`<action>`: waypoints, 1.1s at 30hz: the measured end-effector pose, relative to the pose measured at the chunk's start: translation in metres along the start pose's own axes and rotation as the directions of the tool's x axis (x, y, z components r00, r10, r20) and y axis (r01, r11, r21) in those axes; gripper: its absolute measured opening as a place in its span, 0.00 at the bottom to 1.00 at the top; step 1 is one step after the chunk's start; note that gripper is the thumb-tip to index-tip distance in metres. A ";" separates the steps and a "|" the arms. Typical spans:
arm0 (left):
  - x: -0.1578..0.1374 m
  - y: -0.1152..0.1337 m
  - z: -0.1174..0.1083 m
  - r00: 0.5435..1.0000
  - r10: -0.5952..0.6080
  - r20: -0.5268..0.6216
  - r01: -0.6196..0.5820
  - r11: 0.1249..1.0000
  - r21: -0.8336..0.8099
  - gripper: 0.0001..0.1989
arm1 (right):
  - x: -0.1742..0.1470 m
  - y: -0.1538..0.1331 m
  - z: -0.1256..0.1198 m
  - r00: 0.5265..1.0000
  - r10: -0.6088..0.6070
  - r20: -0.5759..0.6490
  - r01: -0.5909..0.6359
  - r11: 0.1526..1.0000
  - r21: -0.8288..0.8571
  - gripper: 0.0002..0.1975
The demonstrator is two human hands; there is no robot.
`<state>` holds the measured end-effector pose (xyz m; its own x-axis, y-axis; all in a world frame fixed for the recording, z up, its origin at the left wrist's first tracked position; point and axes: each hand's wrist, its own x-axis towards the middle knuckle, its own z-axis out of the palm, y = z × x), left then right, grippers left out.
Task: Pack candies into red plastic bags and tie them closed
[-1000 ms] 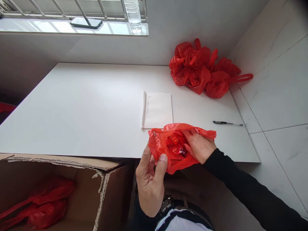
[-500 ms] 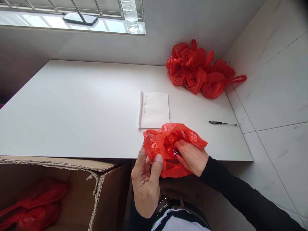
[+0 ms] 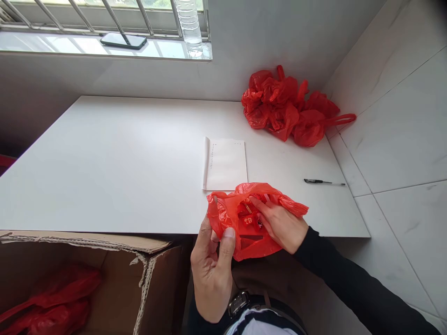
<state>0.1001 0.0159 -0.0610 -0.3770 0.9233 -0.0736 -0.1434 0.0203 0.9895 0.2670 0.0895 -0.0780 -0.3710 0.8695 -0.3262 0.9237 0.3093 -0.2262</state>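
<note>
left hand (image 3: 212,267) gripping open red bag (image 3: 223,211), right hand (image 3: 284,227) inside

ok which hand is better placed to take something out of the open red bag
Probably the right hand: it reaches into the open red bag, next to the wrapped items, while the left hand holds the bag's side.

A barred window (image 3: 98,21) (daylit) overlooks a table (image 3: 139,163).

A white tabletop (image 3: 132,163) supports a notepad (image 3: 228,165), a pen (image 3: 316,181) toward the right edge, and heaped red plastic bags (image 3: 279,107) at the back right.
</note>
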 end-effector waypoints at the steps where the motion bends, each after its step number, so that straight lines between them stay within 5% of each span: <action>1: 0.000 0.002 -0.001 1.000 0.011 -0.005 -0.011 1.000 0.007 0.21 | -0.005 0.000 -0.003 0.999 -0.013 -0.048 0.014 0.999 0.032 0.23; 4: -0.001 0.009 -0.005 0.998 0.051 -0.032 -0.049 0.997 0.055 0.22 | -0.030 0.002 -0.018 0.955 -0.102 -0.279 0.147 0.978 0.145 0.18; 7: 0.001 0.012 -0.009 0.990 0.129 -0.066 -0.119 0.984 0.131 0.21 | -0.052 0.006 -0.034 0.811 -0.086 -0.578 0.233 0.955 0.185 0.16; 9: 0.006 0.011 -0.010 0.972 0.227 -0.067 -0.210 0.958 0.196 0.23 | -0.057 0.013 -0.039 0.705 0.014 -0.709 0.121 0.983 0.141 0.19; 11: 0.016 0.009 -0.009 0.953 0.301 -0.039 -0.283 0.926 0.249 0.28 | -0.053 0.022 -0.039 0.649 0.099 -0.754 -0.024 0.994 0.109 0.29; 14: 0.031 0.009 -0.006 0.973 0.224 0.061 -0.231 0.955 0.184 0.39 | -0.040 0.037 -0.037 0.713 0.208 -0.670 -0.063 0.970 0.235 0.46; 16: 0.035 0.012 -0.005 0.980 0.102 0.173 -0.125 0.984 0.128 0.37 | -0.037 0.042 -0.039 0.788 0.250 -0.563 -0.021 0.924 0.381 0.37; 18: 0.033 0.017 -0.006 0.966 0.037 0.256 -0.082 0.982 0.168 0.29 | -0.043 0.043 -0.043 0.809 0.236 -0.538 0.041 0.891 0.453 0.19; 21: 0.022 0.021 -0.009 0.948 0.075 0.310 -0.162 0.950 0.268 0.16 | -0.061 0.040 -0.050 0.783 0.155 -0.602 0.172 0.877 0.449 0.08; 25: 0.012 0.025 -0.013 0.943 0.189 0.272 -0.265 0.923 0.278 0.04 | -0.079 0.038 -0.052 0.740 0.148 -0.656 0.264 0.834 0.485 0.09; 28: 0.012 0.032 -0.013 0.956 0.208 0.207 -0.248 0.949 0.195 0.05 | -0.083 0.033 -0.055 0.683 0.231 -0.693 0.264 0.806 0.529 0.07; 33: 0.019 0.050 -0.004 0.948 0.271 0.170 -0.256 0.961 -0.103 0.18 | -0.086 0.027 -0.070 0.659 0.326 -0.678 0.224 0.775 0.591 0.07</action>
<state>0.0823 0.0326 -0.0130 -0.2406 0.9455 0.2192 -0.1356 -0.2564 0.9570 0.3304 0.0504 0.0078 0.1217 0.9350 0.3330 0.5763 0.2066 -0.7907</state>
